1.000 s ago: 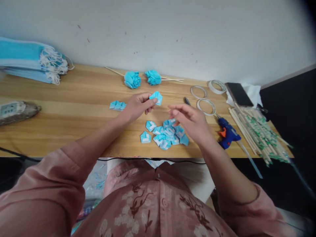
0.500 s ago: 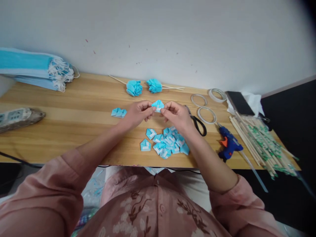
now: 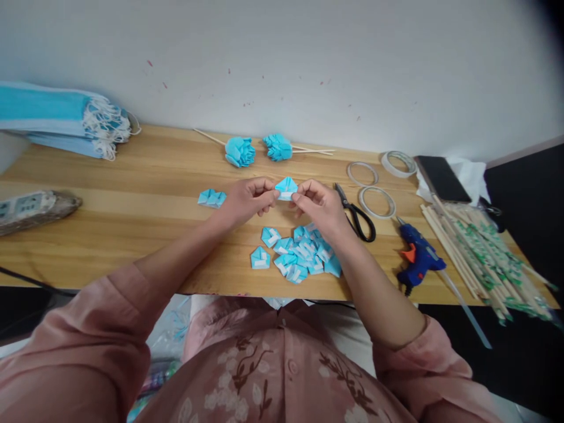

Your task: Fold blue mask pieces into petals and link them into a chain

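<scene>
A small folded blue piece [image 3: 286, 188] with a white strip along its lower edge is held up over the table. My left hand [image 3: 251, 200] pinches its left side between thumb and fingers. On its right side my right hand [image 3: 318, 205] pinches it the same way. Below the hands lies a pile of similar folded blue pieces [image 3: 304, 252], partly covered by my right wrist. Next to my left hand, a few blue folded pieces [image 3: 211, 198] rest on the wood.
Two blue flowers on sticks, one being this left flower [image 3: 240, 151], lie at the back. Rightward are scissors [image 3: 361, 220], tape rolls [image 3: 399, 164], a blue glue gun [image 3: 418, 255] and wooden sticks [image 3: 480, 258]. Blue masks [image 3: 48, 111] are stacked at the left on the table [image 3: 110, 217].
The view has shifted slightly, so items on the right appear farther right. Both hands still hold the folded piece, which sits slightly further right in view.
</scene>
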Demonstrator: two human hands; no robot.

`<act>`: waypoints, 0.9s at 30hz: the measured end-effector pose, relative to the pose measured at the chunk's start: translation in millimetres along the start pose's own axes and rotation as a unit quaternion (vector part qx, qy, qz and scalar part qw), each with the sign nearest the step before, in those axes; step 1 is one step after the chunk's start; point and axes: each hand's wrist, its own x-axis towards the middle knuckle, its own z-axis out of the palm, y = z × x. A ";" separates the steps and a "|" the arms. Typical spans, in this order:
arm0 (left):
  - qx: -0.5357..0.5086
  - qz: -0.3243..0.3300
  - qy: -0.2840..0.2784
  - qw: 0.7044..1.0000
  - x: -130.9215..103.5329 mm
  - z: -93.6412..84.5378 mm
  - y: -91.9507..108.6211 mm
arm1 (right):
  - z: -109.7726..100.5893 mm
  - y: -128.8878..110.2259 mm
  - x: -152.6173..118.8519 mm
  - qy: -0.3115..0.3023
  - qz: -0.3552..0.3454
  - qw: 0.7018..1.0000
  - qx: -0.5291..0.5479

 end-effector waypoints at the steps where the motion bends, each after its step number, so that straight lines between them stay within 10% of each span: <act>1: 0.001 0.000 0.002 1.000 -0.1 0.0 -0.4 | 0.0 0.3 -0.1 0.001 -0.002 1.000 -0.005; 8: 0.009 0.003 0.049 0.999 -1.3 0.8 -1.6 | 6.0 -9.4 -11.8 0.143 -0.113 0.966 -0.182; 27: 0.066 0.078 0.012 0.995 -5.4 6.7 0.3 | 10.7 -3.1 -17.4 0.070 -0.167 0.939 -0.294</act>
